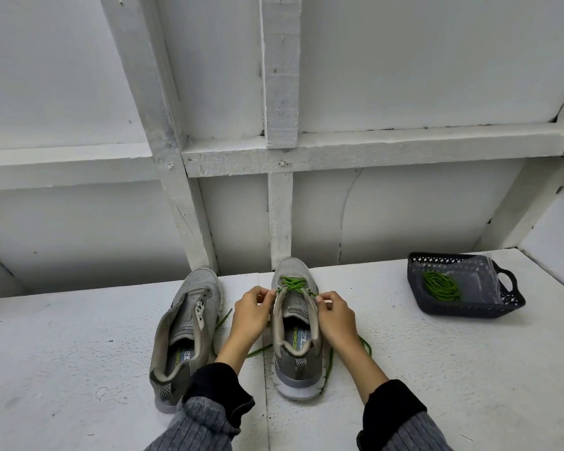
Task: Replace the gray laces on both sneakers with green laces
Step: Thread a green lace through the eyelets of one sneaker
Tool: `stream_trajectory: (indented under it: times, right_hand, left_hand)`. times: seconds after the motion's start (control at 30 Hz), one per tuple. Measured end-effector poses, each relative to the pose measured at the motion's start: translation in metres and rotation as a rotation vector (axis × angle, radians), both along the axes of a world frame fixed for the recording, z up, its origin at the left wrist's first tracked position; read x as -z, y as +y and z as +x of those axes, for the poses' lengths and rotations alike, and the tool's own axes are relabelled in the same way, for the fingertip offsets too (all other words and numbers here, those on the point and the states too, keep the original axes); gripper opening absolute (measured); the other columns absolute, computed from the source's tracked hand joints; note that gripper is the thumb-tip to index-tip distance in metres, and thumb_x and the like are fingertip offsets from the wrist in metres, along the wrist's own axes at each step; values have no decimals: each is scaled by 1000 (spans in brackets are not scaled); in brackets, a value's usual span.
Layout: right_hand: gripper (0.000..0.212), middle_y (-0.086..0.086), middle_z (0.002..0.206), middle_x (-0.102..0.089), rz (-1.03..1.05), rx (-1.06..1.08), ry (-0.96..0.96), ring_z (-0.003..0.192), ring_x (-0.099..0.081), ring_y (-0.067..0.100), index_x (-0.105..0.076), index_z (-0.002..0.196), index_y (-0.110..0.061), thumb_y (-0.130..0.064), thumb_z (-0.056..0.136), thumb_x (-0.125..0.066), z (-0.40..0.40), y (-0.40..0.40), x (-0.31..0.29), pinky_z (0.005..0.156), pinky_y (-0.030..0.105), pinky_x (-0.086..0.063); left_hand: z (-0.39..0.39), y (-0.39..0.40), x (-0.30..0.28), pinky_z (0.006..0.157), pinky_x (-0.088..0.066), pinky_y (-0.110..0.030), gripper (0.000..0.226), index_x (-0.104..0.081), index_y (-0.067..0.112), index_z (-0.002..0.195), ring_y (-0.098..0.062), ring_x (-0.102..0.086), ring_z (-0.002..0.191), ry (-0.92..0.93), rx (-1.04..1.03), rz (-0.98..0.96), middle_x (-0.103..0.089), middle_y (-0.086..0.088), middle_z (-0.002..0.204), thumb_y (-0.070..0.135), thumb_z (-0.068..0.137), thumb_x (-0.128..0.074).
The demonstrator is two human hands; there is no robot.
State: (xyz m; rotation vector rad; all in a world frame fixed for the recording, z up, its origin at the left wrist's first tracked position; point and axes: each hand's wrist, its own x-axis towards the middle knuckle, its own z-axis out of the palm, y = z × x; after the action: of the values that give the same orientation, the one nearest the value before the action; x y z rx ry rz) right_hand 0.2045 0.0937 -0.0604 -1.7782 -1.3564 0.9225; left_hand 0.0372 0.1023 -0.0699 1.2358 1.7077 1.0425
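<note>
White-painted boards form the work surface (79, 336), backed by a white wall of panels and timber framing (280, 76). Nearest the camera, two forearms in dark cuffs and grey ribbed sleeves (205, 415) are seen reaching forward. Between them stands the right-hand grey mesh sneaker (295, 323), heel toward the viewer and toe toward the wall, its long axis running straight away from the camera. The bright green lace (292, 283) is threaded across its forward eyelets, and its loose ends are trailed over the boards on both sides of the shoe. The left hand (249, 312) is closed in a pinch on the lace at the left eyelet row, and the right hand (334, 315) is closed in a pinch on the lace at the right row. Just beside it to the left, apart from it, the second grey mesh sneaker (184, 333) is set with no lace in its eyelets, heel near and toe angled slightly rightward toward the wall. Both toes are placed close to the wall's base. Farther right, well apart, a dark plastic lattice basket with a handle (508, 302) is seen holding a coiled bundle of green lace (440, 286). Open board is left between basket and shoes, and to the far left.
</note>
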Motion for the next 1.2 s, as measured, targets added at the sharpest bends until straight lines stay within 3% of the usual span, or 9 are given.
stream_trajectory:
  times: [0.27, 0.37, 0.47, 0.53, 0.63, 0.77, 0.87, 1.0, 1.2]
  right_hand:
    - [26, 8, 99, -63, 21, 81, 31, 86, -50, 20, -64, 106, -8, -17, 102, -40, 11, 5, -4, 69, 24, -31]
    - [27, 9, 90, -62, 20, 93, 28, 84, -50, 23, -62, 87, -14, -16, 101, -39, 15, 8, 0, 67, 27, -31]
    - [36, 9, 82, -56, 29, 109, -3, 82, -49, 25, -44, 67, -24, -17, 101, -37, 15, 7, 1, 66, 29, -30]
    - [32, 12, 87, -59, 40, 104, -21, 86, -53, 29, -52, 77, -18, -23, 103, -35, 13, 5, 0, 69, 31, -34]
    - [37, 12, 111, -63, 88, 48, -92, 108, -55, 31, -59, 112, -9, -35, 102, -35, 6, 5, -6, 88, 39, -43]
    - [49, 7, 146, -42, 77, -154, -177, 135, -37, 25, -41, 142, -12, -36, 100, -43, -3, 9, -9, 111, 41, -31]
    - [52, 4, 151, -34, 23, -217, -188, 138, -33, 24, -32, 148, -15, -31, 100, -44, -3, 9, -7, 113, 40, -29]
    - [49, 4, 152, -35, 21, -226, -212, 137, -35, 24, -31, 148, -16, -28, 102, -39, -2, 10, -5, 112, 38, -31]
    - [47, 3, 150, -38, 44, -212, -202, 136, -37, 23, -33, 147, -18, -28, 102, -39, -1, 8, -4, 111, 39, -33]
  left_hand:
    - [33, -3, -5, 81, -56, -44, 19, -69, 24, 79, -15, -66, 89, -26, -2, 66, -70, 10, 84, 36, 91, -62]
    - [35, 3, -1, 84, -55, -39, 16, -70, 24, 81, -12, -67, 90, -26, 29, 74, -71, 9, 86, 32, 93, -62]
    - [30, 2, 1, 82, -57, -46, 19, -70, 21, 84, -18, -69, 91, -144, 74, 28, -72, 1, 92, 30, 96, -58]
    - [24, -1, -1, 83, -57, -42, 19, -69, 15, 88, -19, -68, 89, -129, 70, 28, -69, -2, 93, 23, 98, -55]
    - [10, -1, 0, 86, -46, -26, 18, -68, 11, 103, -19, -62, 98, 158, 11, 69, -68, -2, 104, 11, 97, -51]
    - [-6, -1, 1, 89, -42, -36, 37, -52, 1, 127, -34, -51, 114, 528, -4, -16, -52, -18, 127, -3, 92, -39]
    - [-6, -6, 2, 96, -43, -39, 39, -43, -2, 129, -36, -45, 123, 863, 77, -213, -43, -23, 131, -5, 90, -37]
    - [-2, -3, 5, 89, -50, -31, 39, -54, 9, 128, -29, -53, 122, 1210, 143, -362, -56, -13, 129, -3, 93, -43]
    - [-6, 0, 10, 86, -52, -29, 36, -55, 9, 125, -25, -58, 115, 1307, 94, -311, -55, -11, 127, -3, 95, -41]
